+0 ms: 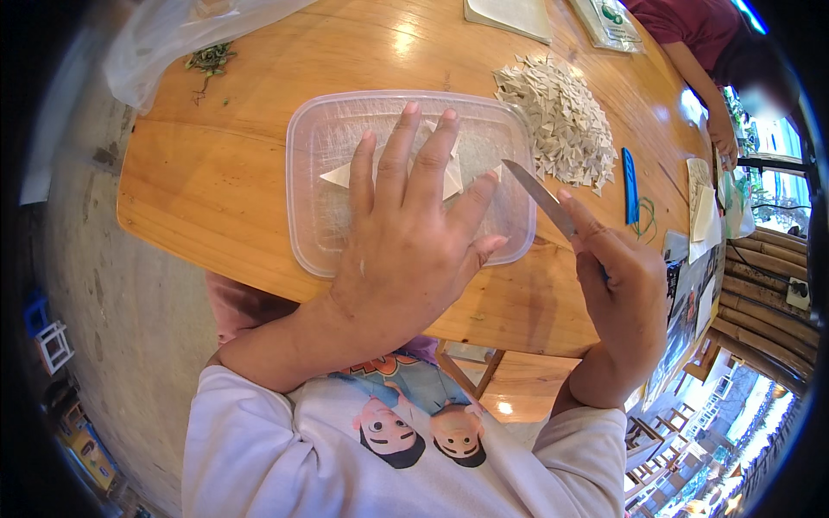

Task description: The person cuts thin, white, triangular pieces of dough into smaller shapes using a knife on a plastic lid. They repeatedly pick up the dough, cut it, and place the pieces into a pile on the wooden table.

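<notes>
A translucent plastic container lid (311,213), scored with many scratches, lies on the wooden table before me. My left hand (414,201) rests palm down over it, fingers spread. Its fingers cover part of several cream paper pieces (453,178), and a pointed corner sticks out to the left. By my left index fingertip is a small triangular piece (497,171). My right hand (615,278) grips a knife (544,197) whose handle is mostly hidden, with some blue showing. The blade's tip hangs at the lid's right side, close to that small triangle.
A heap of small cream triangles (557,116) touches the lid's upper right. Beyond it lie a blue plastic strip (629,188), a green band (645,220) and folded papers (701,207). A plastic bag (188,39) and dried leaves (210,59) are upper left. Another person's arm (703,84) reaches the far edge.
</notes>
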A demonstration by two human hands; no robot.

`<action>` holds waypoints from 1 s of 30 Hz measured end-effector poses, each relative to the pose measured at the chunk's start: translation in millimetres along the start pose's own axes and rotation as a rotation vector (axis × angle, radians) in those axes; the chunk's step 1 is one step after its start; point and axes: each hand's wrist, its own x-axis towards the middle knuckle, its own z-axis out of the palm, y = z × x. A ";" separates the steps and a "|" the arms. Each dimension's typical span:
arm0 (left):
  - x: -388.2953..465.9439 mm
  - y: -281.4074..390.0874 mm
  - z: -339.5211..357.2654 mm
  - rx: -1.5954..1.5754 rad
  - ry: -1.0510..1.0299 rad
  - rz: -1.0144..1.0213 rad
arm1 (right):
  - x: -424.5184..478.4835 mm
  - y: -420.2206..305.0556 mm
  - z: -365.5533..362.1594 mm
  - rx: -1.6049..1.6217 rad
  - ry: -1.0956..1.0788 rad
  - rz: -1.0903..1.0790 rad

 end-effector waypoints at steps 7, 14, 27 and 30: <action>0.0 0.9 -0.1 0.011 0.003 0.003 | -5.0 -11.8 0.4 -0.011 -0.036 0.038; -0.4 2.0 0.9 0.038 -0.001 0.008 | -5.3 -16.3 -2.6 -0.029 -0.118 0.081; -0.4 3.1 1.7 0.062 0.011 0.025 | -5.4 -16.1 5.1 -0.037 -0.100 0.036; -0.9 3.8 3.2 0.075 0.019 0.029 | -7.6 -21.8 7.6 -0.109 -0.108 0.045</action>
